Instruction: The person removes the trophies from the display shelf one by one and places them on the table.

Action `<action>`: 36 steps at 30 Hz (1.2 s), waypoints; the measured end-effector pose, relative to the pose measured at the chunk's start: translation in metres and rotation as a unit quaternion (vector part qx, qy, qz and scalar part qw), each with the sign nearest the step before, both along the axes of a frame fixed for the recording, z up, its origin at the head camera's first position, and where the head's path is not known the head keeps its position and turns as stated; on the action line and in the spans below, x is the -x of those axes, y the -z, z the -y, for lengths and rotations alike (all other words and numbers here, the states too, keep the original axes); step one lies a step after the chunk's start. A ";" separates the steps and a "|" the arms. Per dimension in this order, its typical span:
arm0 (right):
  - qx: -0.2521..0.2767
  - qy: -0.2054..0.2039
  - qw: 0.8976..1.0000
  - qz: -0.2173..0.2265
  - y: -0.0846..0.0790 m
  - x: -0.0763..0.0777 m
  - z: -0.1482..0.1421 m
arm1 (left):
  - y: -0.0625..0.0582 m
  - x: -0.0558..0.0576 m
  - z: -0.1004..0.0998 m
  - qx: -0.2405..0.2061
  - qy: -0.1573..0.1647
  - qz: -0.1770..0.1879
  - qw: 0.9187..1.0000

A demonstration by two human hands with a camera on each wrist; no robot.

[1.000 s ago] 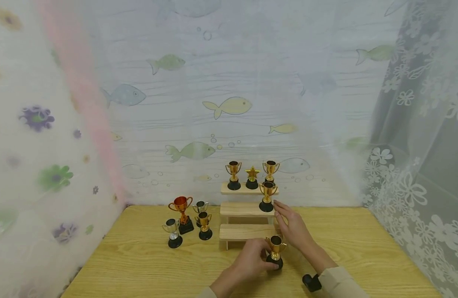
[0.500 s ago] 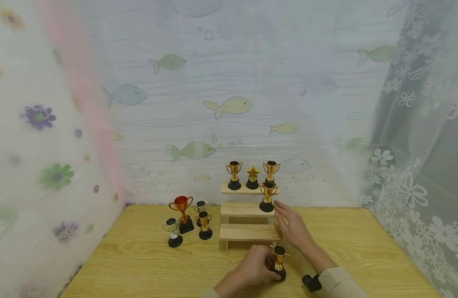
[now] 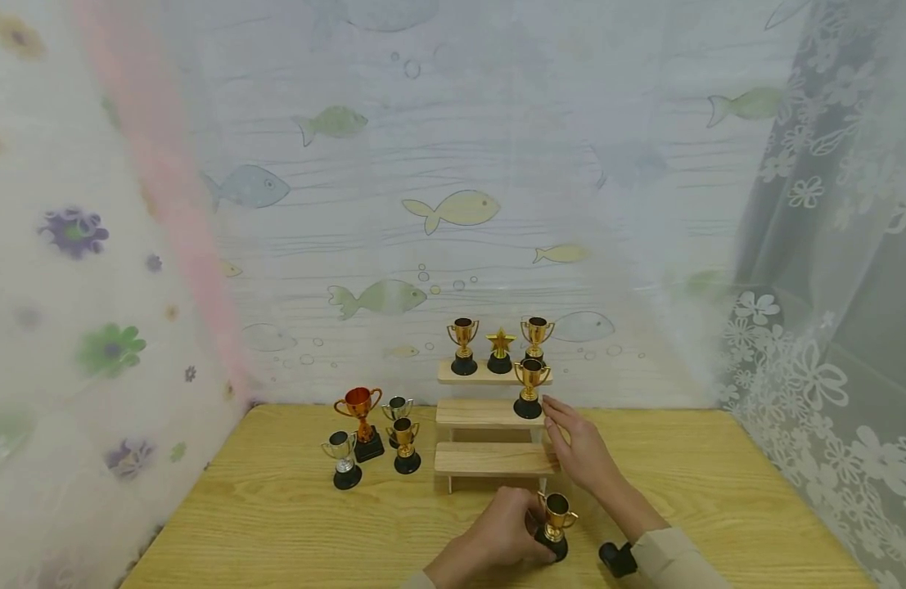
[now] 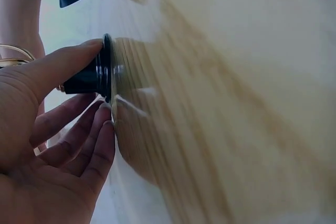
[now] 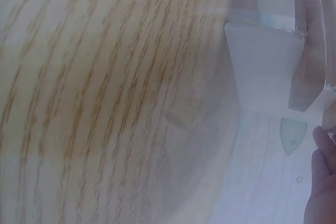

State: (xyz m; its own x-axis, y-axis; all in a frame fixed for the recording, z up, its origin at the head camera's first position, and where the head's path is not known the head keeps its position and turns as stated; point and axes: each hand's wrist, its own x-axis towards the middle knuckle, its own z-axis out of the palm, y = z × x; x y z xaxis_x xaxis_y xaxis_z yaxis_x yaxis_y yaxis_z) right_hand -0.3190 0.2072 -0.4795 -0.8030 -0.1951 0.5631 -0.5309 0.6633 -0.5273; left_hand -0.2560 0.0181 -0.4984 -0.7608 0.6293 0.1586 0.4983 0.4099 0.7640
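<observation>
My left hand [image 3: 500,528] pinches the black base of a small gold trophy cup [image 3: 556,509] in front of the shelf. In the left wrist view, thumb and fingers hold that black base [image 4: 84,80] close against the wood tabletop. My right hand [image 3: 583,451] lies along the right end of the three-step wooden shelf [image 3: 471,411], fingers extended. Its fingertips are beside another gold trophy cup [image 3: 529,378] on the middle step; contact cannot be made out. On the top step are two gold cups [image 3: 463,334] and a gold star trophy [image 3: 500,343].
Left of the shelf, a larger orange-red cup [image 3: 359,405], two silver cups [image 3: 341,446] and a gold cup [image 3: 403,435] are grouped on the table [image 3: 298,532]. A dark device [image 3: 616,559] sits by the right wrist. Patterned curtains surround the table.
My left hand and its gold trophy cup have shifted toward the table's front and slightly right, away from the shelf. The right hand keeps its place.
</observation>
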 end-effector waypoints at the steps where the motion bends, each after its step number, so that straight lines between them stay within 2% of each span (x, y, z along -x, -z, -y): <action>1: 0.000 -0.001 1.000 0.000 0.000 0.000 0.000 | 0.000 0.000 0.001 0.002 0.000 0.000 1.000; 10: 0.000 -0.002 1.000 -0.004 0.000 -0.001 0.000 | -0.009 0.003 0.015 0.010 -0.021 0.021 1.000; 20: 0.006 -0.006 1.000 0.011 0.001 0.001 -0.001 | -0.035 0.011 0.031 0.015 -0.062 -0.042 0.997; 25: 0.005 -0.007 1.000 0.006 0.000 -0.001 -0.001 | -0.047 0.017 0.036 0.014 -0.099 -0.069 0.993; 36: 0.005 -0.007 1.000 -0.001 -0.003 -0.003 0.001 | -0.057 0.032 0.034 -0.037 -0.148 -0.097 0.984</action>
State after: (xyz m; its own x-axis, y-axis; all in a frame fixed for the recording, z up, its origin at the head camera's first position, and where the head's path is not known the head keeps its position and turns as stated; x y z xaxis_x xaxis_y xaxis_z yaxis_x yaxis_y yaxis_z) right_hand -0.3161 0.2061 -0.4767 -0.7998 -0.1996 0.5661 -0.5401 0.6507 -0.5337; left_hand -0.2875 -0.0158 -0.4414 -0.8599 0.3665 0.3553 0.5047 0.5061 0.6994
